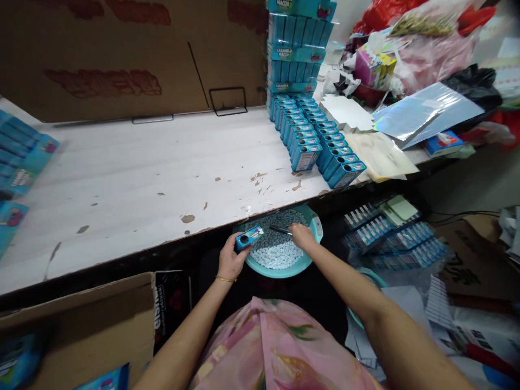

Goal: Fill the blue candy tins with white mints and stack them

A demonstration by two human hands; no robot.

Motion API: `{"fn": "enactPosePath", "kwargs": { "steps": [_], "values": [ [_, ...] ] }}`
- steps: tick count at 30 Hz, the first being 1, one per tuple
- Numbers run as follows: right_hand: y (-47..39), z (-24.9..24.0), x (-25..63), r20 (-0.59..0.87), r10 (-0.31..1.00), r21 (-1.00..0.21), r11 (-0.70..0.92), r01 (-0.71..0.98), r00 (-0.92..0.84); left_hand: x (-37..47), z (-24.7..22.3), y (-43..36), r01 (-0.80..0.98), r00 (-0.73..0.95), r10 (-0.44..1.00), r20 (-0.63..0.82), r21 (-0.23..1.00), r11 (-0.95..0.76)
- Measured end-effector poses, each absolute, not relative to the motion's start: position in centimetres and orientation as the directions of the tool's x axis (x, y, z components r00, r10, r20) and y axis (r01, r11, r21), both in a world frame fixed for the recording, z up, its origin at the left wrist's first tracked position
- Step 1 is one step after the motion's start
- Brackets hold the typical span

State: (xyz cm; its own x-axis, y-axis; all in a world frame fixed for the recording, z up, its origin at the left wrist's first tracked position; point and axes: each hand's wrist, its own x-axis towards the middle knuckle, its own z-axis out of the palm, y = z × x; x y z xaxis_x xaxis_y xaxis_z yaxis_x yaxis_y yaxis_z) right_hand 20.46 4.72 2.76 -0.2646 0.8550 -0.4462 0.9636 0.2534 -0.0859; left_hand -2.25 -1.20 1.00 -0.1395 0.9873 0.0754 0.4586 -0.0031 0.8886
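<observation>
A small blue box (pixel 248 238) with a dark round spot on its end is gripped by my left hand (pixel 231 261), over the left side of a teal basin (pixel 301 265). Pale blue and white pellets (pixel 280 253) fill much of the basin. My right hand (pixel 302 236) is closed around the handle of a dark metal scoop (pixel 280 229), whose far end lies over the pellets, to the right of the box. A few white pellets show at the box's right end.
On the white table (pixel 162 179) stand rows of blue boxes (pixel 305 154) beside stacked display trays (pixel 296 54). Cardboard (pixel 122 54) rises behind. More trays (pixel 24 157) sit far left. An open carton (pixel 114 314) is lower left; packed boxes (pixel 398 238) lie lower right.
</observation>
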Motion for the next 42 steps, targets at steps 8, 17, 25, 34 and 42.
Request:
{"fn": "enactPosePath", "kwargs": {
  "steps": [8,17,25,34,42],
  "values": [
    [2.5,-2.6,19.6,-0.506,0.763,-0.295,0.285,0.912,-0.402,-2.3,0.8,-1.0,0.414,-0.196,0.980,0.044,0.910,0.042],
    [3.4,-3.4,21.1,-0.553,0.695,-0.550,0.109,0.828,-0.459,-2.5,0.9,-0.9,0.396,-0.218,0.976,0.024,0.916,0.066],
    [5.5,4.5,23.5,-0.464,0.742,-0.736,-0.019,0.677,-0.483,-2.3,1.0,-0.8,0.435,-0.191,0.981,0.041,0.899,0.047],
    [6.6,13.8,18.3,-0.439,0.731,-0.294,0.433,0.852,-0.523,0.0,0.9,-0.1,0.622,0.010,0.992,0.128,0.776,-0.106],
    [5.7,16.0,15.2,-0.501,0.742,-0.044,0.492,0.870,-0.445,0.0,0.3,-0.1,0.659,0.056,0.989,0.139,0.738,-0.141]
  ]
}}
